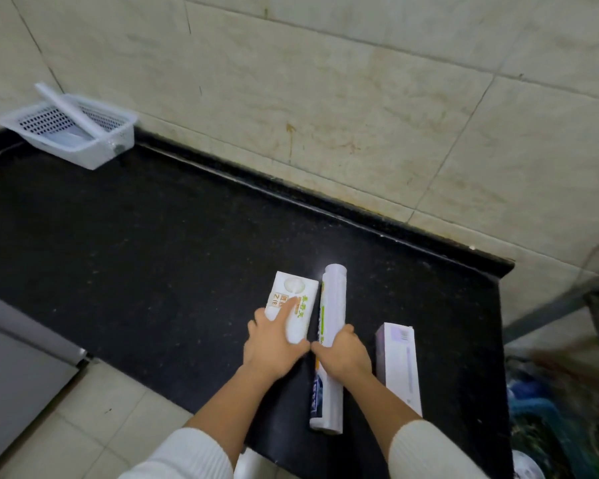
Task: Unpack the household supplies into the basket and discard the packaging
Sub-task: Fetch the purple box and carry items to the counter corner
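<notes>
Two hands work a black tabletop (153, 236): the left hand (274, 347) grips a white carton (291, 299), the right hand (343, 354) wraps a long roll (331, 305) lying lengthwise toward the wall, beside a lavender box (398, 368). A white basket (94, 150) sits well apart, far left.

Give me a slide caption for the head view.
Left hand on a white carton, right hand gripping a wrap roll.

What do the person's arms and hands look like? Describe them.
Both hands, left hand and right hand, are bare: no gloves, and no rings or watch that I can see. The forearms are uncovered too. Each arm wears a white ribbed knit sleeve, pushed up toward the elbow.
</notes>
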`<state>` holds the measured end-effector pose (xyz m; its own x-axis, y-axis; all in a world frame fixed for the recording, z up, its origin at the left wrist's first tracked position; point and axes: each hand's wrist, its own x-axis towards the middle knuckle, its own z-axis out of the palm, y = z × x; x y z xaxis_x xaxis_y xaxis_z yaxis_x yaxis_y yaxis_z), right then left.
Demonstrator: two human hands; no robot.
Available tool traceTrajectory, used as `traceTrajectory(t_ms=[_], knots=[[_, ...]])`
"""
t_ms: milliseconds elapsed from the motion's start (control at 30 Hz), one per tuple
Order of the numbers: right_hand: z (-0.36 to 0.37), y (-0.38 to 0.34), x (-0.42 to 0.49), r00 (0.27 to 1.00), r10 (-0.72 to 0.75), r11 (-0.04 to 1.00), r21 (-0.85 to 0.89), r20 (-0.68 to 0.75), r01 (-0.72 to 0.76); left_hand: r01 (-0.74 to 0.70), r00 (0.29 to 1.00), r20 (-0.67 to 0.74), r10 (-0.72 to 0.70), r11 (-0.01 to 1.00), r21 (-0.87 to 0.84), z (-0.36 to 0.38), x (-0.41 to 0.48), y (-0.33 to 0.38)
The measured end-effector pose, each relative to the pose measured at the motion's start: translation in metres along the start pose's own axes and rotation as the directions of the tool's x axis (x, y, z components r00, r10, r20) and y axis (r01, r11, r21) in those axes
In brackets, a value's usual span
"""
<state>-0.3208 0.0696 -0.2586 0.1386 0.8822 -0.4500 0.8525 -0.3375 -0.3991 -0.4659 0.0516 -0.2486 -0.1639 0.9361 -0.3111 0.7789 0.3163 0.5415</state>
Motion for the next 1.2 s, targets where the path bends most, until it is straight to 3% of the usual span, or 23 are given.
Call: traceTrajectory(t_ms=[267,533,800,967,1200], knots=[[0.021,-0.049,0.007,0.994,-0.098,0.992,0.078,-0.046,0.102,0.024,0.996,-0.078,-0.046,0.965,-0.26,-0.062,0.022,-0.064],[0.115,-0.228,-0.005,0.976,-0.216,0.963,0.166,-0.011,0.214,0.123,0.966,-0.187,-0.18,0.952,-0.28,-0.192,0.047,-0.227],[0.219,-0.417,-0.038,0.956,-0.284,0.951,0.145,0.072,0.272,0.248,0.898,-0.285,-0.336,0.92,-0.304,-0.318,0.051,-0.404],[0.248,-0.509,-0.025,0.929,-0.354,0.935,0.033,0.108,0.352,0.244,0.863,-0.325,-0.386,0.883,-0.402,-0.369,0.083,-0.458],[0.276,-0.627,0.046,0.905,-0.406,0.912,-0.011,0.127,0.411,0.28,0.834,-0.356,-0.422,0.879,-0.387,-0.424,0.169,-0.505]])
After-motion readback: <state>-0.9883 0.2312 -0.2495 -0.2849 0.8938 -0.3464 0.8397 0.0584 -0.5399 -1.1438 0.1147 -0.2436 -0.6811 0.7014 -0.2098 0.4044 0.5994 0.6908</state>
